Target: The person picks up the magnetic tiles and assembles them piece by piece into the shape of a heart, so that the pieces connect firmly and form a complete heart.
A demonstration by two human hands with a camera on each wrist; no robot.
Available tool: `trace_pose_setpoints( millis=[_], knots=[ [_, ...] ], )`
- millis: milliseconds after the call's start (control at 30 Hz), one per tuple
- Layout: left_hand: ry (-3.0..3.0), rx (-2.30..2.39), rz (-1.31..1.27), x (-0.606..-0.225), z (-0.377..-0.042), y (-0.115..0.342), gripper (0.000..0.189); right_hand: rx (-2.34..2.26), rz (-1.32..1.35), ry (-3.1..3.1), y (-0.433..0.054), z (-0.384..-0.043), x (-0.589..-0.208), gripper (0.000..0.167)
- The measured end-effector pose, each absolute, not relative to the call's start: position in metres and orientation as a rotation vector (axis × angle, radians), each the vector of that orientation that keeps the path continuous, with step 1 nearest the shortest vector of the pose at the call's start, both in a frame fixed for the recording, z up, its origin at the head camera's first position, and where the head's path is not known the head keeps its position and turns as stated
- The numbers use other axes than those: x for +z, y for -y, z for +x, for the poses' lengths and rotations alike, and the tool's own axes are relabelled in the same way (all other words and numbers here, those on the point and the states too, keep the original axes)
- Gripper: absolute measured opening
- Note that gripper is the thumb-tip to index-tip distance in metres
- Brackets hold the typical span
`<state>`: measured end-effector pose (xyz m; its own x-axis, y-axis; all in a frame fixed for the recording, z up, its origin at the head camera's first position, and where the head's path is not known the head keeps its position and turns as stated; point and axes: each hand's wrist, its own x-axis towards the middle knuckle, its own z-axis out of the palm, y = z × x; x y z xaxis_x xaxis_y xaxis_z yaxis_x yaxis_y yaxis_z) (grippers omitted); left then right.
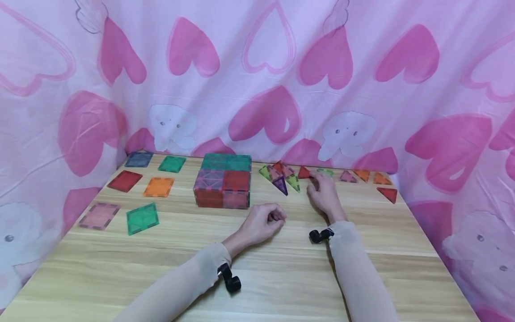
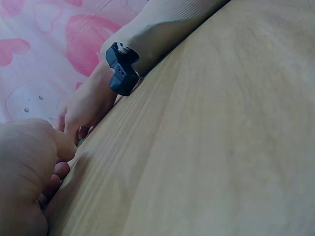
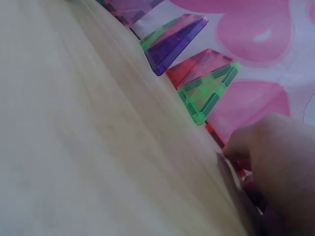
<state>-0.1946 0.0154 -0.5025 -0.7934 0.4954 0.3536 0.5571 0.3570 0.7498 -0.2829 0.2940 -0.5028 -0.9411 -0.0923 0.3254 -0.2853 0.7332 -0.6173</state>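
Observation:
My right hand (image 1: 323, 194) reaches to the back of the table, its fingertips at the right edge of a red triangular magnetic tile (image 1: 303, 172). In the right wrist view, that tile (image 3: 213, 133) lies low on the table, partly hidden by the fingers that pinch it. Left of it, a flat group holds a purple triangular tile (image 1: 279, 185), a lime tile (image 1: 293, 183) and several red and pink ones. My left hand (image 1: 259, 223) rests on the table, fingers loosely curled and holding nothing. It lies in front of a box of red, green and purple magnetic tiles (image 1: 222, 181).
Right of my right hand lie loose triangular tiles: green (image 1: 325, 171), pink (image 1: 348, 177), orange (image 1: 382, 179) and red (image 1: 387, 194). Several square tiles, including an orange one (image 1: 158, 187) and a green one (image 1: 142, 218), lie at the left. A heart-patterned curtain (image 1: 265, 112) borders the table.

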Motion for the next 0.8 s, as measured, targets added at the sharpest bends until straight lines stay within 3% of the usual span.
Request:
trace_pose_setpoints(
  millis=[233,533,800],
  knots=[
    [2.523,-1.445,-0.991,-0.503,-0.194,-0.016,0.008,0.950,0.259,2.662,-0.304,-0.266,-0.505,0.043],
    [2.527,-1.421,-1.000,-0.502,-0.194,-0.015,0.009,0.957,0.232,2.583,-0.328,-0.213,-0.508,0.024],
    [2.553,-1.411,-0.974,-0.502,-0.192,-0.015,0.019,0.998,0.375,2.574,-0.322,-0.170,-0.509,0.021]
  ],
)
